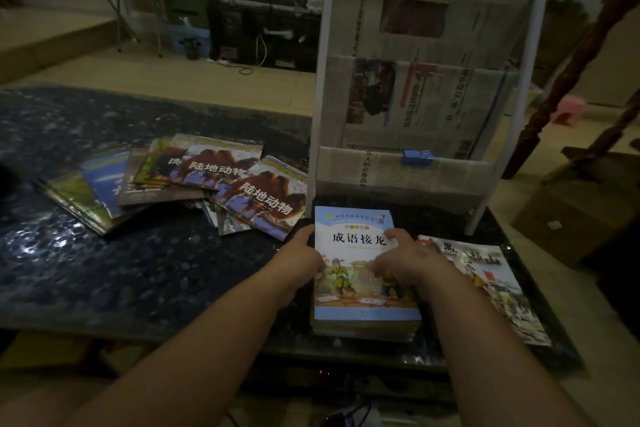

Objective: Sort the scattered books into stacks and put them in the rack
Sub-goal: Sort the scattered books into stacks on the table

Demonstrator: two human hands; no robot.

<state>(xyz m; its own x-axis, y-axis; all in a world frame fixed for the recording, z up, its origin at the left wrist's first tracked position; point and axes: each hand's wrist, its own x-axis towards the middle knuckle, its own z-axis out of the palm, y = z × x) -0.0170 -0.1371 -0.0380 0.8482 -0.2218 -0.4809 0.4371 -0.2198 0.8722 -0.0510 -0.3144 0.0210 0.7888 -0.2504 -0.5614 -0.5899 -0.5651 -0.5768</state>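
Gripping the left edge of a small stack (pixel 363 324) of books, the left hand (pixel 304 250) is curling its fingers around that side. The right hand (pixel 407 262) is lying on the stack's top cover with its fingers bent and its fingertips pressing on the picture; whether it is also clasping the right edge is hidden under the palm. A blue book (pixel 353 218) with large black characters is topping the stack.

The stack is sitting flat on a dark speckled table (pixel 104 253), near its front edge and just in front of the rack (pixel 320 80). The rack is standing upright on the table, a white frame with tiers lined in newspaper (pixel 433 104); a blue clip (pixel 417 157) is pinching the lowest tier's front.

Loose books (pixel 207 177) are lying fanned and overlapping to the left of the stack, two of them showing camel covers. One picture book (pixel 485 284) is lying flat just right of the stack, partly under the right wrist.
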